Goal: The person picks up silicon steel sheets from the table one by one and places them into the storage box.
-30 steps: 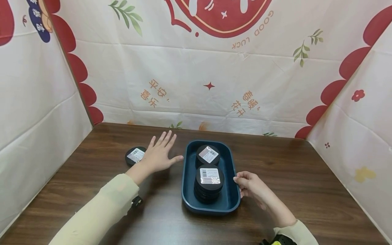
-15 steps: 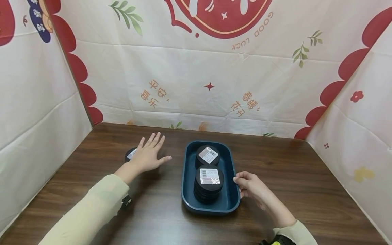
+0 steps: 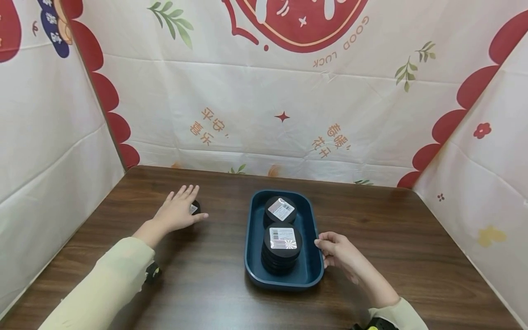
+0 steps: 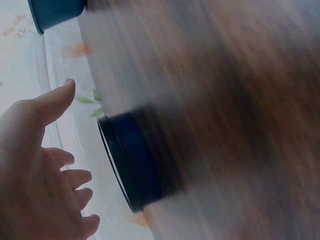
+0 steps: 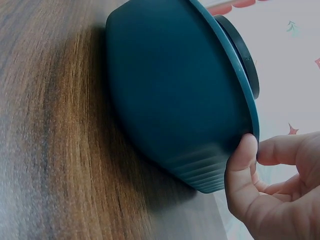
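A dark blue tray stands on the wooden table, holding several round black tins. The front stack of tins carries a white label on top, and another labelled tin sits behind it. My right hand pinches the tray's right rim between thumb and fingers, seen closely in the right wrist view. To the left of the tray, my left hand hovers with fingers spread, holding nothing. It partly hides a single black tin on the table; in the left wrist view this tin stands apart from the fingers.
The brown table reaches back to a white printed cloth hanging behind it. More cloth hangs at the left and right sides.
My left hand has moved leftward, away from the tray and across the lone tin, whose right edge now shows beside it. The right hand and the tray have stayed in place.
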A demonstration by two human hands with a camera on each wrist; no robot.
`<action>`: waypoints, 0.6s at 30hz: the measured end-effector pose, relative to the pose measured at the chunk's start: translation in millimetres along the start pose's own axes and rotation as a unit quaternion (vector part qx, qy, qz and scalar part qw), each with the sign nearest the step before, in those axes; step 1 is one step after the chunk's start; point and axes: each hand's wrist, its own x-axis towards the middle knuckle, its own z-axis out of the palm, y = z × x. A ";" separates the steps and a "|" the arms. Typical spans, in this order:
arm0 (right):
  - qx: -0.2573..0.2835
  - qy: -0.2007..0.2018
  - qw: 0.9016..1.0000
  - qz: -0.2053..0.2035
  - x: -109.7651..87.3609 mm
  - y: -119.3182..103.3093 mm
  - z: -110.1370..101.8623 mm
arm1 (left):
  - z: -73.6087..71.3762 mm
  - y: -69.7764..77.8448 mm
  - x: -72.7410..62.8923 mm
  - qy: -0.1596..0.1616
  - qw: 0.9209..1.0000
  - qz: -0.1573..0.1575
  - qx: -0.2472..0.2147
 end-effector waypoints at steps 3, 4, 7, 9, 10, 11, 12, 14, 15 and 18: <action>-0.001 0.002 1.000 0.002 0.0 0.0 0.1 | -0.8 -7.7 -2.9 0.005 1.000 -0.011 -0.007; 0.000 0.002 1.000 0.002 0.0 0.0 0.1 | -1.0 -9.8 -3.7 0.007 1.000 -0.012 -0.009; 0.000 0.003 1.000 0.004 -0.2 -0.3 0.1 | -1.9 -14.9 -6.8 0.009 1.000 -0.017 -0.013; -0.001 0.001 1.000 0.004 -0.5 -0.5 0.1 | -2.1 -18.0 -8.6 0.008 0.999 -0.022 -0.024; -0.001 0.001 1.000 0.004 -0.4 -0.4 0.1 | -2.4 -18.9 -9.7 0.006 0.999 -0.025 -0.031; -0.002 -0.001 1.000 0.004 -0.4 -0.5 0.0 | -2.5 -20.1 -10.7 0.002 0.999 -0.029 -0.038; -0.002 -0.001 1.000 0.003 -0.4 -0.3 0.0 | -2.6 -21.4 -11.3 -0.003 0.999 -0.032 -0.044; -0.003 -0.003 1.000 0.002 -0.4 -0.1 -0.3 | -2.5 -23.3 -12.3 -0.014 0.997 -0.038 -0.058; -0.004 -0.003 1.000 0.001 -0.3 0.1 -0.3 | -2.5 -24.0 -12.6 -0.018 0.997 -0.039 -0.063; -0.005 -0.001 1.000 0.001 -0.1 0.5 -0.3 | -1.4 -26.4 -12.8 -0.025 0.996 -0.040 -0.073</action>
